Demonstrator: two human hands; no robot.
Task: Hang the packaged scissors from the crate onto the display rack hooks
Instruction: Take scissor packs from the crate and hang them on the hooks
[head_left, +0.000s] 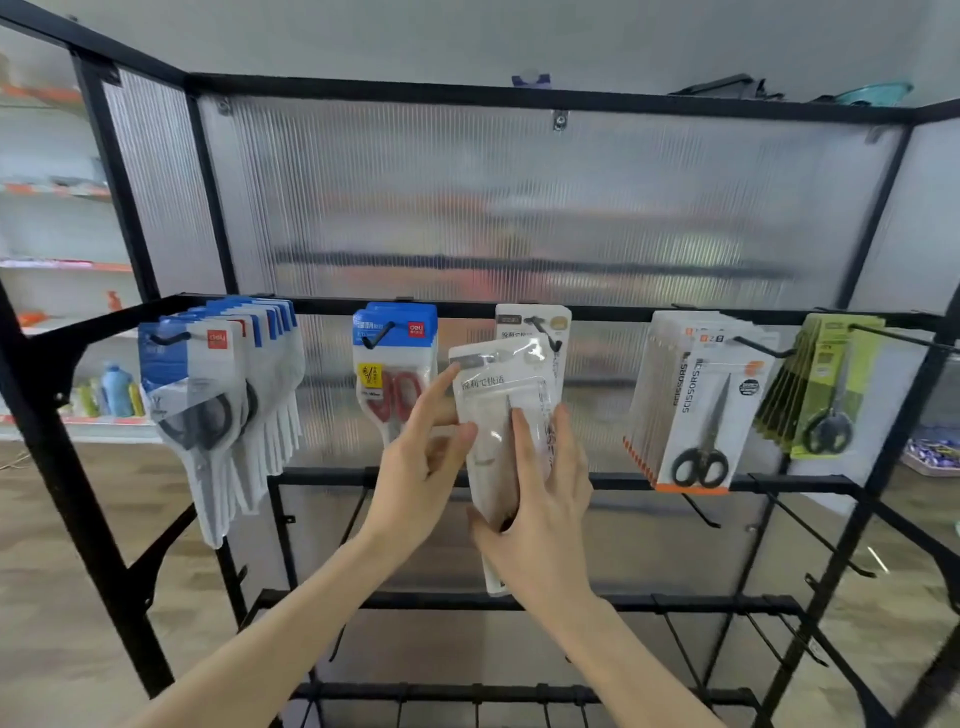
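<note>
White scissors pack (501, 415) held up in front of the display rack (519, 312), tilted, its top edge just below the middle hook (545, 332); whether the pack's hole is on the hook cannot be told. A second white pack (535, 325) hangs on that hook behind it. Right hand (540, 499) wraps the pack's lower half, thumb underneath, fingers curled over the front. Left hand (426, 452) pinches the pack's left edge, index finger reaching toward the top corner. To the left, blue-topped packs with red scissors (395, 358), then a thick bunch of blue-topped packs with black scissors (218, 384). To the right, orange-trimmed packs (701, 405), then green packs (826, 384). Lower hooks (701, 512) bare.
</note>
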